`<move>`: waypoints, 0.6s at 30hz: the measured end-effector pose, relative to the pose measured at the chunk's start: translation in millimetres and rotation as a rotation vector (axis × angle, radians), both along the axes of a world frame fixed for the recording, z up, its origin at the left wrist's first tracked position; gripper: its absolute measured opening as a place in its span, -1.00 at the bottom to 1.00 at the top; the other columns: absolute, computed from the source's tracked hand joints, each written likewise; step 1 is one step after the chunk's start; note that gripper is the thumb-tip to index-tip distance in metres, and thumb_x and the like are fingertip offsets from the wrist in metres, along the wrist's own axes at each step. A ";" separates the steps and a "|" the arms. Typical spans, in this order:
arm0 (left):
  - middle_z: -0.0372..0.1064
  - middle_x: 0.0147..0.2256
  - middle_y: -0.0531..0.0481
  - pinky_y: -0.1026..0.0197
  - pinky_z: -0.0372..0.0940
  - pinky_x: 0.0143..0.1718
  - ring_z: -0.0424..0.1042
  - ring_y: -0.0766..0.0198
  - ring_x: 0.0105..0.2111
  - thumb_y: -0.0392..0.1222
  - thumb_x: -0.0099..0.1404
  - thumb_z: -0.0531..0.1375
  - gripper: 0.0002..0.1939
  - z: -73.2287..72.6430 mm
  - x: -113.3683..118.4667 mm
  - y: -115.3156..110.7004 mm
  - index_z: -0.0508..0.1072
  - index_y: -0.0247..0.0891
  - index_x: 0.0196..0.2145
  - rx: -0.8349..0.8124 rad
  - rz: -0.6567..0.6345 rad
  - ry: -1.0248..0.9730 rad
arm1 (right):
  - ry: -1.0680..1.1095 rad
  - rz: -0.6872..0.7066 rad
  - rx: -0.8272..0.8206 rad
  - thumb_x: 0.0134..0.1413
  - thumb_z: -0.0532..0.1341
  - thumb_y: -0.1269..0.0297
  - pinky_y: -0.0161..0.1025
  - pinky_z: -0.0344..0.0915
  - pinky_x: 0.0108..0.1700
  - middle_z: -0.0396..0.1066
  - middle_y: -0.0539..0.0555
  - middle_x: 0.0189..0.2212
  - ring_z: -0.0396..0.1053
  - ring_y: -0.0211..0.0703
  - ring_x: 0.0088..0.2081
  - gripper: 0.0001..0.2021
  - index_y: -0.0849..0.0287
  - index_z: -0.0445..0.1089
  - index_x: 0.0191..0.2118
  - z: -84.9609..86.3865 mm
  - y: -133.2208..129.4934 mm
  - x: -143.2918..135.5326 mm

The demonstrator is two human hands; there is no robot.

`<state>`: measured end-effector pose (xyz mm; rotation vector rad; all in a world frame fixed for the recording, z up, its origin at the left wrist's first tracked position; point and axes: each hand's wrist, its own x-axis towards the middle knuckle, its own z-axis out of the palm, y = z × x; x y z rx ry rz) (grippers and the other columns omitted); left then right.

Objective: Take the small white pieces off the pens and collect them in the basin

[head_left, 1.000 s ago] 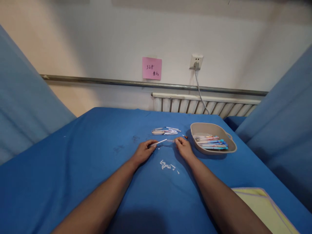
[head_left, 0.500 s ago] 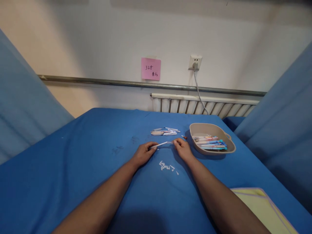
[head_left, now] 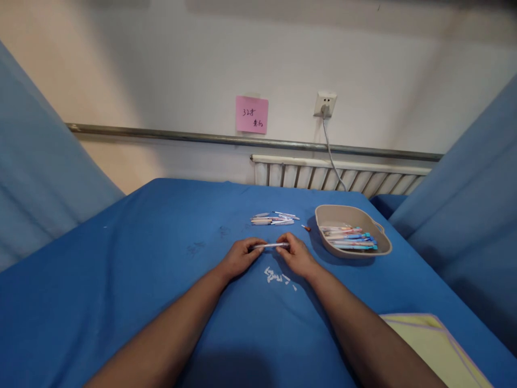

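Left hand (head_left: 239, 257) and right hand (head_left: 298, 255) are pinching opposite ends of a thin white pen (head_left: 271, 246) — long axis lying left-right, mid-tabletop (head_left: 121, 258), fingers closed on it.

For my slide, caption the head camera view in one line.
Both hands, left hand and right hand, hold one pen level above a blue table, beside a tray of pens.

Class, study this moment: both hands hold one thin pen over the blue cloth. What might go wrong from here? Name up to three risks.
1. The left hand and right hand grip only the ends of the thin pen; it might slip or bend.
2. The small white bits lie loose just below the hands; a wrist may scatter them.
3. The tray of pens sits close beside the right hand and may get knocked.
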<state>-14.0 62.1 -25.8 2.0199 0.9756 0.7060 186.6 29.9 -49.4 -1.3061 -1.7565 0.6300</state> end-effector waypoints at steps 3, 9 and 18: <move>0.46 -0.19 -0.04 0.19 0.25 -0.10 0.40 0.17 -0.17 -0.10 0.22 0.08 -0.70 0.6 -0.2 0.3 0.48 -0.24 -0.17 -0.006 0.000 -0.002 | -0.010 0.005 0.007 0.02 0.14 0.27 -0.28 0.21 -0.31 0.39 0.00 -0.39 0.31 -0.19 -0.37 -0.89 0.10 0.32 -0.29 -0.7 -0.2 0.7; 0.47 -0.20 -0.04 0.19 0.24 -0.09 0.40 0.17 -0.17 -0.11 0.23 0.07 -0.71 4.7 -0.3 -1.4 0.49 -0.24 -0.17 -0.039 -0.064 -0.008 | -0.075 0.025 -0.002 0.09 0.11 0.15 -0.28 0.17 -0.33 0.42 0.01 -0.47 0.32 -0.18 -0.40 -0.81 0.11 0.39 -0.39 -1.0 2.3 5.2; 0.47 -0.19 -0.05 0.20 0.25 -0.10 0.41 0.17 -0.17 -0.10 0.24 0.08 -0.70 -0.5 -0.9 1.6 0.48 -0.27 -0.17 -0.041 -0.037 -0.021 | -0.046 -0.060 0.032 0.03 0.16 0.19 -0.31 0.17 -0.34 0.39 0.00 -0.42 0.31 -0.21 -0.40 -0.87 0.13 0.32 -0.32 -0.1 -0.4 -0.5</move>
